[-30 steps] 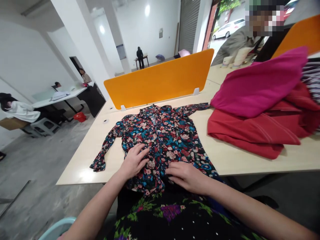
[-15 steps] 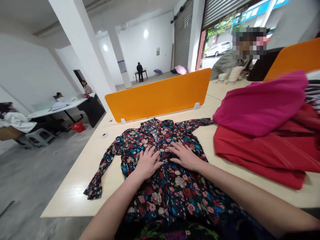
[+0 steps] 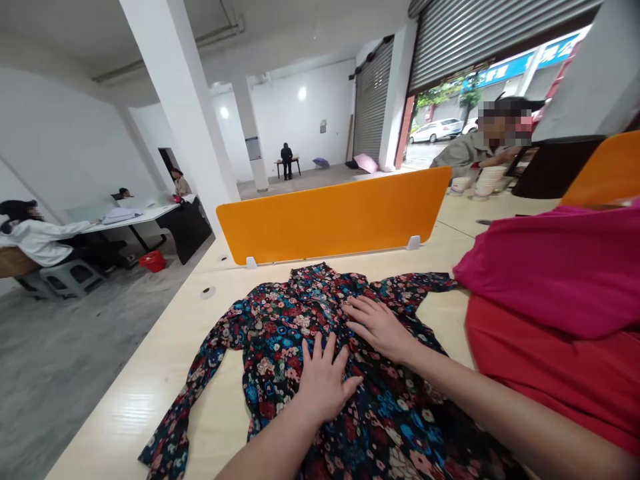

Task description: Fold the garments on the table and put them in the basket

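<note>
A dark floral blouse [image 3: 280, 333] lies spread flat on the pale wooden table [image 3: 150, 373], collar toward the orange divider and both sleeves stretched out to the sides. My left hand [image 3: 323, 383] rests palm down on the blouse's middle, fingers spread. My right hand [image 3: 380, 325] lies flat on the upper chest of the blouse, just below the collar, fingers apart. Neither hand grips the cloth.
A magenta garment [image 3: 555, 267] sits on a red one [image 3: 560, 373] at my right, touching the blouse's right sleeve. An orange divider [image 3: 335, 213] stands behind the blouse. A person [image 3: 475, 150] sits at the far right table by stacked bowls [image 3: 487, 181]. Other people sit far left.
Both hands have slid up the blouse from its hem toward the collar, staying flat on the cloth. The view has tilted upward and moved closer to the table.
</note>
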`<action>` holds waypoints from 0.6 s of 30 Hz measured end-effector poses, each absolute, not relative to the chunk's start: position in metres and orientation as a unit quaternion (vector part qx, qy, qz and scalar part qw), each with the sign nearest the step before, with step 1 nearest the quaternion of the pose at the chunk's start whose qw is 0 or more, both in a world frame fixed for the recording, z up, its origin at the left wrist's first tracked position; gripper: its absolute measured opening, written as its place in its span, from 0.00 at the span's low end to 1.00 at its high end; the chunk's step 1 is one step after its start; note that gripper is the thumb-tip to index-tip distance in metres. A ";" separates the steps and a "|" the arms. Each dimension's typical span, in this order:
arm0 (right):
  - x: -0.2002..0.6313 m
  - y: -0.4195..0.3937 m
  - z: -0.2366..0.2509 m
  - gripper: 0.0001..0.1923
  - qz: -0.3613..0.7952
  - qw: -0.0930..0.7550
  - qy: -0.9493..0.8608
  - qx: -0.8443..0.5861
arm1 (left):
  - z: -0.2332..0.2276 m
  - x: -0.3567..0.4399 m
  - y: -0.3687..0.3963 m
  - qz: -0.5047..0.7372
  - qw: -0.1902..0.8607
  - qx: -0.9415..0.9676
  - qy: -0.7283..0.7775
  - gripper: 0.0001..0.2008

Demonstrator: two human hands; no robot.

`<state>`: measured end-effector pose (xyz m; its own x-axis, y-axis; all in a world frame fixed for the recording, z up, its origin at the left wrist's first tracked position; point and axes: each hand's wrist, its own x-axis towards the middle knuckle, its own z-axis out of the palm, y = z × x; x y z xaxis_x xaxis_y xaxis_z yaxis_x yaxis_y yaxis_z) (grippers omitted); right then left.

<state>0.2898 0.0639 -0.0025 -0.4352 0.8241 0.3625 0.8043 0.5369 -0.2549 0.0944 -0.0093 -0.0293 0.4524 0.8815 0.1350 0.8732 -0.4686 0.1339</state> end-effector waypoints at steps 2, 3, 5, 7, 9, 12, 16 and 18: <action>0.263 0.106 0.000 0.24 0.010 0.194 -0.848 -0.493 | -0.029 0.092 -0.008 0.097 0.032 0.854 0.510 0.32; 0.249 0.126 -0.002 0.25 0.016 0.171 -0.847 -0.502 | -0.028 0.090 -0.008 0.100 0.035 0.856 0.506 0.32; 0.224 0.164 -0.009 0.27 0.042 0.124 -0.843 -0.522 | -0.026 0.086 -0.008 0.110 0.039 0.859 0.498 0.34; 0.207 0.196 -0.018 0.29 0.067 0.093 -0.832 -0.543 | -0.024 0.083 -0.009 0.115 0.049 0.862 0.491 0.34; 0.198 0.220 -0.025 0.31 0.083 0.081 -0.816 -0.566 | -0.023 0.080 -0.009 0.111 0.064 0.864 0.486 0.34; 0.197 0.239 -0.026 0.31 0.093 0.078 -0.806 -0.579 | -0.023 0.080 -0.008 0.098 0.081 0.863 0.488 0.34; 0.203 0.237 -0.017 0.31 0.089 0.088 -0.808 -0.576 | -0.027 0.082 -0.005 0.100 0.096 0.858 0.495 0.33; 0.210 0.229 -0.015 0.31 0.075 0.104 -0.805 -0.580 | -0.030 0.083 -0.003 0.101 0.087 0.858 0.496 0.33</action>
